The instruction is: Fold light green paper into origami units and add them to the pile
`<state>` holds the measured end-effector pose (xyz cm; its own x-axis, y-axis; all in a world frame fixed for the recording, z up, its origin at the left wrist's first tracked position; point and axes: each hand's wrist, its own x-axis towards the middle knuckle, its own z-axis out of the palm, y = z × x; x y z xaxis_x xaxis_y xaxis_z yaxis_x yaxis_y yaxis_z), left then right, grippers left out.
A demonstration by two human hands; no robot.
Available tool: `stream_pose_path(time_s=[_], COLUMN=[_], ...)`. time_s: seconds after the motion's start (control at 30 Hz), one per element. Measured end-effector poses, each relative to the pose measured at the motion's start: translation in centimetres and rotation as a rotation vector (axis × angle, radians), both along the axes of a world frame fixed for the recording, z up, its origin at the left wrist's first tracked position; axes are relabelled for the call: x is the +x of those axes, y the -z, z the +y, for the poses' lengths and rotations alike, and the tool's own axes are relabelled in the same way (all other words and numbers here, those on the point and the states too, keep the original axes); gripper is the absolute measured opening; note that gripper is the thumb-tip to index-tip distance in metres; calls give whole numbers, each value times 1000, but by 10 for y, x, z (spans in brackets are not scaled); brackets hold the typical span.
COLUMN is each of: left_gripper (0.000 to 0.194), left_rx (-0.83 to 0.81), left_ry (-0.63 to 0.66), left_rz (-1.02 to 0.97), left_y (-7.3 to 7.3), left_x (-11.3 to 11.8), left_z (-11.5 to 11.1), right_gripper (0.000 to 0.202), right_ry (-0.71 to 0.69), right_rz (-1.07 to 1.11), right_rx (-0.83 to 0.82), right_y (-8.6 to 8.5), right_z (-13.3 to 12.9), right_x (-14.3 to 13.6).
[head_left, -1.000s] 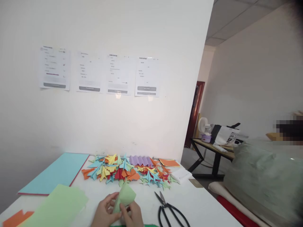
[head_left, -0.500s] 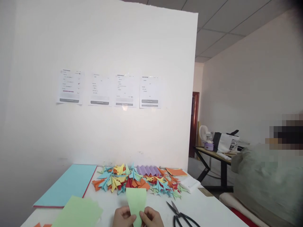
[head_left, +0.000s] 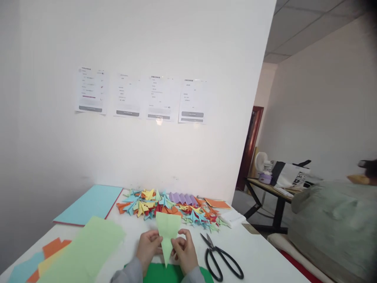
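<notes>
Far to the left of the scissors [head_left: 212,249], orange, yellow and blue paper pieces [head_left: 53,247] lie on the desk [head_left: 250,255], partly covered by a pale green sheet [head_left: 85,247]; whether that is one sheet or several I cannot tell, and the picture's lower edge cuts it off. Farther back and well left of the scissors lies a blue sheet [head_left: 91,204] with a red edge.

Nearer the scissors, on their left, the left hand [head_left: 149,247] has its grip pinching the left edge of a folded pale green paper [head_left: 168,226], its fingertips partly hidden behind it. The folded paper is just left of the scissors, held up, broad end at the top and point downward. Below it, a darker green thing [head_left: 160,273] (what it is, I cannot make out) is cut off by the lower edge.

Behind the folded paper and left of the scissors spreads a heap of paper planes [head_left: 141,206], too crowded to count, with purple pleated paper [head_left: 182,199] at its back.

Between the folded paper and the scissors, the right hand [head_left: 187,251] has its grip pinching the paper's right edge; some fingers are hidden. Well right of the scissors, a person [head_left: 332,220] is partly out of view.
</notes>
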<state>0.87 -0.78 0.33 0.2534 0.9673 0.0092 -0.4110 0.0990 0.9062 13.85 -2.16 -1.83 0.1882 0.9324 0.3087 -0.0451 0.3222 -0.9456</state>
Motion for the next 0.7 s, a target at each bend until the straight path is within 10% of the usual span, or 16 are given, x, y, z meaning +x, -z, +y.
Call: stream_pose_path(time_s=[0.4,0.7], left_gripper=[36,74], left_rx=[68,110], left_ry=[51,68], left_rz=[-45,-40], left_y=[-12,-17], left_x=[-6,-10], left_z=[-8,-18], right_gripper=[36,25], right_ry=[-74,-86], right_rz=[-437,-145], right_rx=[234,39], right_y=[-6,-11], right_z=[-9,-11], right_x=[6,2])
